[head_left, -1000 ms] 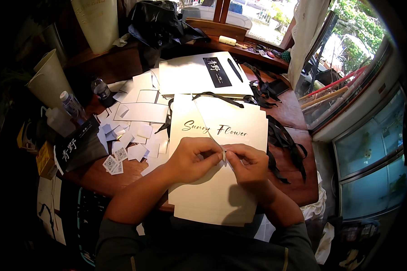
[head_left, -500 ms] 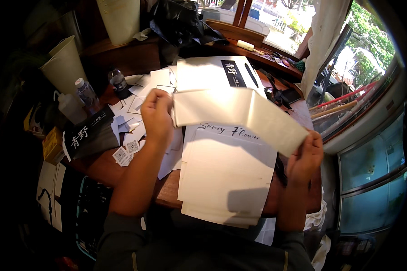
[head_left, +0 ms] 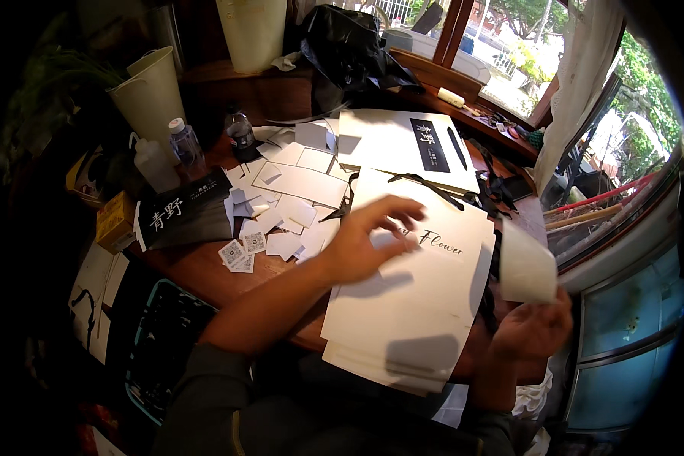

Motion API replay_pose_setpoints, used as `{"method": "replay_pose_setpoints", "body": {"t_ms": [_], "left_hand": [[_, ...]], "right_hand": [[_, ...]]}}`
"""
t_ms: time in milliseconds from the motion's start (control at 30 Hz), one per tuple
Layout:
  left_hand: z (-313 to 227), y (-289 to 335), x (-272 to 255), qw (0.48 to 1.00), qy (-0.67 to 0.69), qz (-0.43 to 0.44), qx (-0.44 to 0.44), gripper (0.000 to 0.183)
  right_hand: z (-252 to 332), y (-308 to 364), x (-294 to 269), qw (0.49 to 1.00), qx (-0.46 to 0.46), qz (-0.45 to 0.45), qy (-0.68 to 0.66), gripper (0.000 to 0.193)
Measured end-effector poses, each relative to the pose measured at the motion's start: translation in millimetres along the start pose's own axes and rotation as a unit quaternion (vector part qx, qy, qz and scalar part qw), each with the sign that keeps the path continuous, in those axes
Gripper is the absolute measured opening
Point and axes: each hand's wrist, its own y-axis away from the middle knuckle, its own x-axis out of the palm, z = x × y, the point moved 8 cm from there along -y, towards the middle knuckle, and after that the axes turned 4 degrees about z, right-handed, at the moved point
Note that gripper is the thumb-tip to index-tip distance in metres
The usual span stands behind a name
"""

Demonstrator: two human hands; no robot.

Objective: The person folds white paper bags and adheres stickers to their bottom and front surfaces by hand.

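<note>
My right hand [head_left: 536,327] is closed on the end of a white card strip [head_left: 527,264], held up at the right edge of the table and smeared by motion. My left hand [head_left: 368,239] holds nothing; its fingers are spread and curved above a stack of flat white paper bags [head_left: 403,319]. Dark script marks the top bag, partly hidden by those fingers, and a black ribbon handle [head_left: 425,191] lies across its upper end. Beyond it rests another white bag [head_left: 376,144] with a black label and a dark handle.
Cut white card pieces [head_left: 300,182] litter the table's left side, beside a black printed bag [head_left: 186,209]. Behind them stand a dark bottle [head_left: 241,135], a clear bottle [head_left: 187,144] and a white squeeze bottle [head_left: 156,166]. A yellow box [head_left: 115,220] sits at the left edge.
My left hand has let go of the card strip and moved right, over the bags. My right hand has drawn the strip down and right, where it now looks shorter. The view has shifted.
</note>
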Motion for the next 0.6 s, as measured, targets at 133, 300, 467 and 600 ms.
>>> {"method": "replay_pose_setpoints", "body": {"t_ms": [133, 300, 467, 600], "left_hand": [[-57.9, 20.1, 66.4, 0.970, -0.035, 0.149, 0.190, 0.106], [-60.3, 24.2, 53.8, 0.972, -0.024, 0.088, 0.217, 0.078], [-60.9, 20.5, 22.4, 0.974, 0.005, 0.017, 0.227, 0.043], [-52.8, 16.2, 17.7, 0.982, 0.027, -0.008, 0.187, 0.035]], "right_hand": [[57.3, 29.0, 78.5, 0.919, -0.137, 0.369, -0.009, 0.024], [62.7, 45.1, 77.6, 0.873, -0.176, 0.454, 0.000, 0.039], [53.8, -14.3, 58.5, 0.962, -0.173, 0.140, 0.157, 0.077], [-16.8, -16.8, 65.2, 0.930, 0.169, 0.223, -0.237, 0.048]]}}
